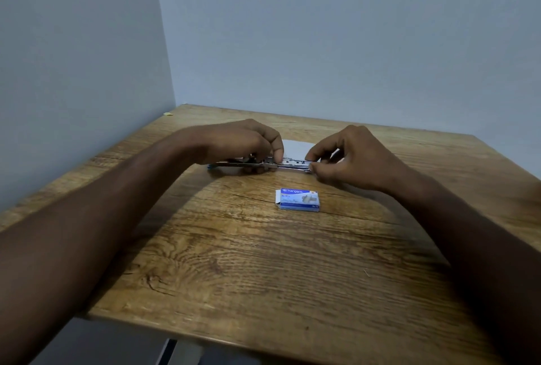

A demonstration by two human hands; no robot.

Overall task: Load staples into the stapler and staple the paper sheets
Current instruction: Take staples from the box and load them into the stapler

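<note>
A metal stapler [288, 163] lies opened out flat across the far middle of the wooden table [263, 262], its silver channel facing up. My left hand [248, 142] grips its left half from above. Pinching the right end of the channel is my right hand [345, 156], thumb and forefinger closed on it; whether a staple strip sits between them is too small to tell. White paper sheets [295, 146] lie just behind the stapler, mostly hidden by both hands. A small blue staple box [298, 199] rests on the table in front of the stapler, untouched.
The table stands in a corner, with grey-blue walls [322, 42] at the left and back. A small yellow scrap [168, 114] lies at the far left table corner. The table's near edge drops off to a grey floor [117, 344].
</note>
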